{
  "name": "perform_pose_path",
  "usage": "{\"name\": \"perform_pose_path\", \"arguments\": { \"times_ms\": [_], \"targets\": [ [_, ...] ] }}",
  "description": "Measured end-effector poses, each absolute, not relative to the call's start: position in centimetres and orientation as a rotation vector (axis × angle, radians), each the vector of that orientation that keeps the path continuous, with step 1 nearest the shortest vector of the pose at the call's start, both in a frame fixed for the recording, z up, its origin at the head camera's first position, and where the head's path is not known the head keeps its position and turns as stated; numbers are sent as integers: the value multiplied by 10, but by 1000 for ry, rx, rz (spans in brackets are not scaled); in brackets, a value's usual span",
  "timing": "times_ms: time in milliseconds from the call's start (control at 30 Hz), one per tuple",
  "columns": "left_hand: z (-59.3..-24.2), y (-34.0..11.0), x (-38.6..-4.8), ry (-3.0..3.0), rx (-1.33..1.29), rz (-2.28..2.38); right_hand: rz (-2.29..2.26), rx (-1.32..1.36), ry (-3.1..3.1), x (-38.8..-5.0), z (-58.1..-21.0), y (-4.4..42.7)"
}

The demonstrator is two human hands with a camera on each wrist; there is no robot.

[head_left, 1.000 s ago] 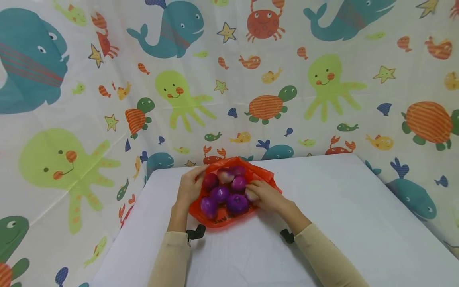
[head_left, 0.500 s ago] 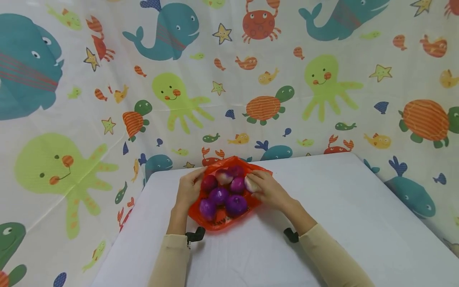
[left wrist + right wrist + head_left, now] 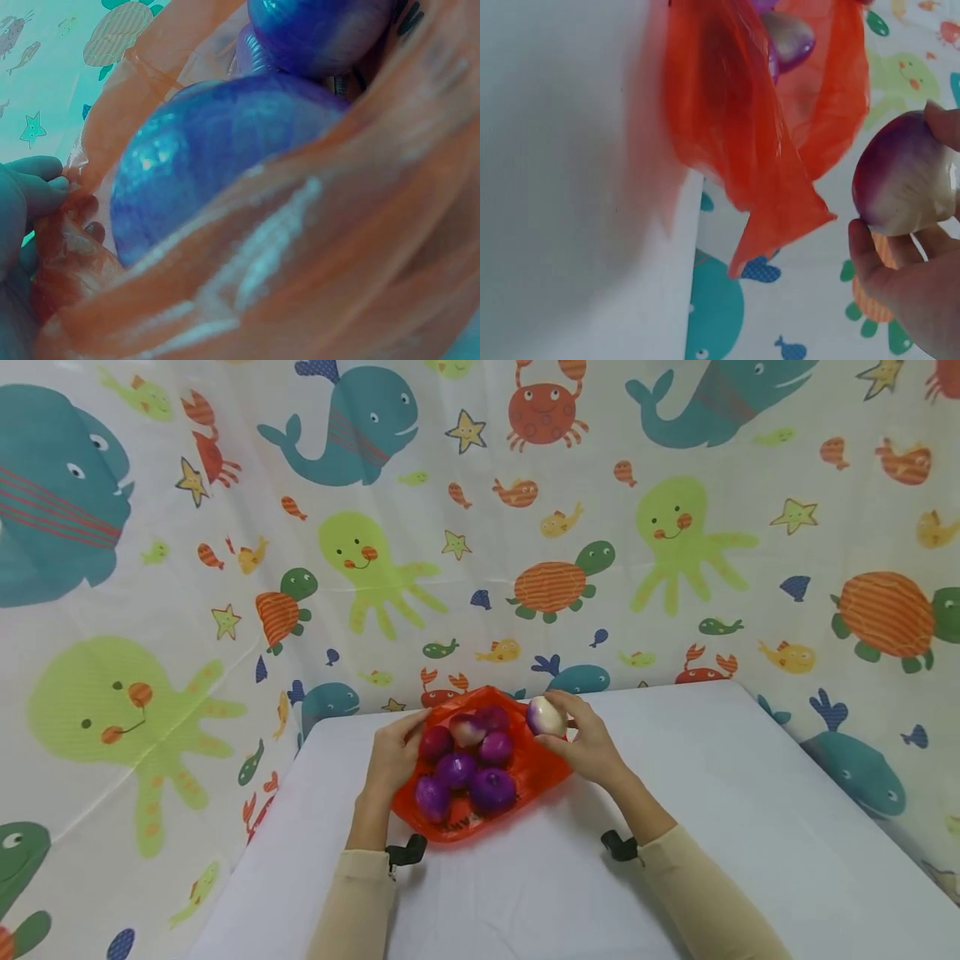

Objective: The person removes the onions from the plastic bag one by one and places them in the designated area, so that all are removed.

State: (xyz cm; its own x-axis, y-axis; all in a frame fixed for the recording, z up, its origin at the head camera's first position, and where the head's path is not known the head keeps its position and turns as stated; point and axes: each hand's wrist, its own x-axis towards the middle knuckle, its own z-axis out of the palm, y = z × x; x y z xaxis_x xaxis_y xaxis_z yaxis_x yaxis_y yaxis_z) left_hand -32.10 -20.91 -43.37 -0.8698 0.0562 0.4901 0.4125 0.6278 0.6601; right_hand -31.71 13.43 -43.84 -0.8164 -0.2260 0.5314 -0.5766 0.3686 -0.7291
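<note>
In the head view a red plastic bag lies spread on the table with several purple onions in it. My left hand is at the bag's left edge. The left wrist view shows its fingers pinching the thin film beside a large onion. My right hand holds a purple-and-white onion between thumb and fingers, above the bag's right edge. In the right wrist view this onion is apart from the bag, its white side toward the palm.
A white-covered table extends on both sides of the bag. Behind and to the left hangs a white curtain printed with sea animals. A small black device is strapped to the left wrist, and another to the right.
My right hand has lifted the purple-and-white onion out of the bag, moving up and slightly right. The left hand has stayed at the bag's edge.
</note>
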Motion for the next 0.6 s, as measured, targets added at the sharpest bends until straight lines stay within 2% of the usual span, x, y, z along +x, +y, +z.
{"name": "perform_pose_path", "arguments": {
  "times_ms": [267, 600],
  "targets": [
    [-434, -211, -322, -2428, -390, -1129, 1419, 594, -2335, -321, -439, 150],
    [-432, -211, -322, -2432, -395, -1145, 1464, 334, -2441, -333, -452, 173]
  ]
}}
